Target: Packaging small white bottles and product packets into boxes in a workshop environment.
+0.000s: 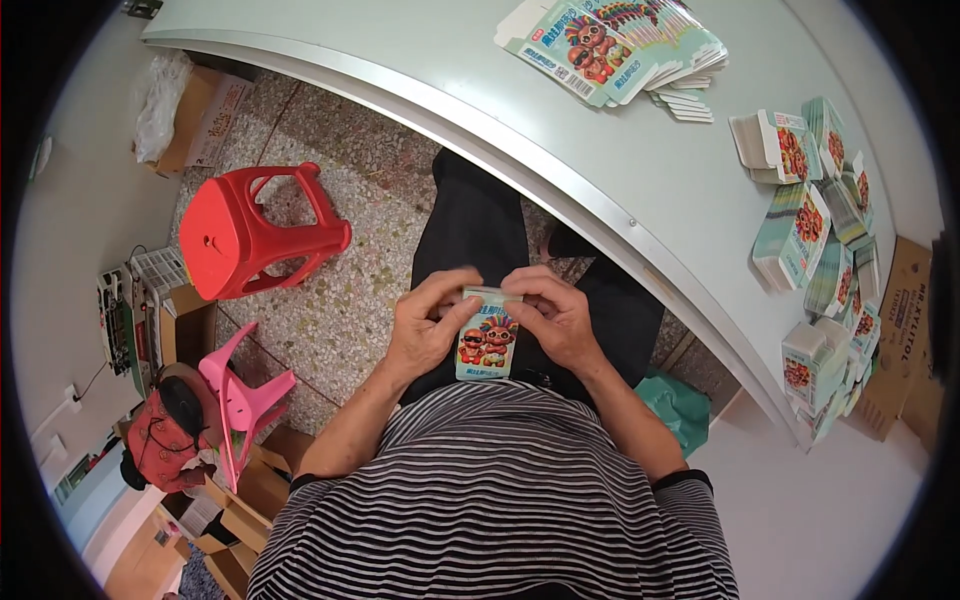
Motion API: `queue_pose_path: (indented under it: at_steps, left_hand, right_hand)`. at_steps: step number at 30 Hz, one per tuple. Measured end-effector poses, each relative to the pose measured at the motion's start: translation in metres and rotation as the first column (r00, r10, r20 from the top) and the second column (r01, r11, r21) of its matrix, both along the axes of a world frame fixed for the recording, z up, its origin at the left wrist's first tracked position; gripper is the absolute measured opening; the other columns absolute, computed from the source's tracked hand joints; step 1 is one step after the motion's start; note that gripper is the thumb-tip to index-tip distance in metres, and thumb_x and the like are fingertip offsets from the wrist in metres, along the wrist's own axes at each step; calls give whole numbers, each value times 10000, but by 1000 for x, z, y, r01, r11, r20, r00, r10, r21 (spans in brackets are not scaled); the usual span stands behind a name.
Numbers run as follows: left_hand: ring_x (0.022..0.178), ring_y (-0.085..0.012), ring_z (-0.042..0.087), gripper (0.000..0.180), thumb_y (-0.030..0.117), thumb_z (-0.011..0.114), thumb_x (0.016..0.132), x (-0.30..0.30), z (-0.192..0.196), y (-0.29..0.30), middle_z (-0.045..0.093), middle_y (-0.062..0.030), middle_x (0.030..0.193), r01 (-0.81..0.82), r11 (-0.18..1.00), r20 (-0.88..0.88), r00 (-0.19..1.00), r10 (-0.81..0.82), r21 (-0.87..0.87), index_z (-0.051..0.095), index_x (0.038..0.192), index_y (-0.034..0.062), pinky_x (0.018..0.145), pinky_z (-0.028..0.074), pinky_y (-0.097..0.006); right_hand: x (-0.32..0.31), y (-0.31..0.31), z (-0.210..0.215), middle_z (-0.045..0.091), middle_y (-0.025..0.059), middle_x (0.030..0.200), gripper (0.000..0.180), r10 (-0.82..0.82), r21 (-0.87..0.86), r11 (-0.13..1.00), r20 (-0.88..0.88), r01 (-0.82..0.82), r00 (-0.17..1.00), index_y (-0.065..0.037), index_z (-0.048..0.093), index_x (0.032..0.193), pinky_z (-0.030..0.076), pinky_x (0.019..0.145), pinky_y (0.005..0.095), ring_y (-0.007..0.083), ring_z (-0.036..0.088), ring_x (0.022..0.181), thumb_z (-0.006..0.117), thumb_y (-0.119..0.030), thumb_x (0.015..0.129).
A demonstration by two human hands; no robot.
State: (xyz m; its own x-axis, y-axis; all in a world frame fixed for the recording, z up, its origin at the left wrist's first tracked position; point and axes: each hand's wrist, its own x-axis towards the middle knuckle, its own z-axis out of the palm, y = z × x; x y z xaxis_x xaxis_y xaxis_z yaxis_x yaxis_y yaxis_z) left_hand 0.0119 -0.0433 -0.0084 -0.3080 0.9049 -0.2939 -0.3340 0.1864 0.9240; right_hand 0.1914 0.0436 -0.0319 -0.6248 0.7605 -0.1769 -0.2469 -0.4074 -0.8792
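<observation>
A small light-green carton (487, 345) with two colourful cartoon figures on its front stands upright over my lap, against my striped shirt. My left hand (432, 318) grips its upper left edge, thumb on the front face. From the other side my right hand (556, 318) pinches the upper right corner with thumb and curled fingers. Both hands meet at the carton's top end, where a pale flap edge shows between them. The carton's back is hidden, and so are some fingertips.
Beyond my knees runs the curved edge of a pale table (420, 80). On it lie a fan of flat printed cartons (610, 60) and, at right, a pile of similar cartons (800, 235). A cardboard box (895, 340) stands beyond. A red stool (250, 230) and pink chair (245, 390) are left.
</observation>
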Motion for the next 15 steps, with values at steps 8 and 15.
queue_pose_path:
  at_steps: [8,15]
  left_hand:
    - [820,-81,632,168,-15,684,879,-5,27,1,667,-98,1025,76,997,-184,980,-81,-34,681,1042,-54,696,510,-181]
    - [798,-69,619,158,-14,689,873,-13,47,5,664,-72,977,133,977,-93,984,-150,-169,702,1028,-40,677,495,-187]
  right_hand:
    - [1,14,23,634,100,1076,152,148,-111,983,14,-145,989,65,663,1041,498,854,248,124,605,988,624,26,899]
    - [1,19,31,657,62,981,187,244,-184,955,51,-230,969,56,679,1058,494,787,234,99,617,880,647,-13,887]
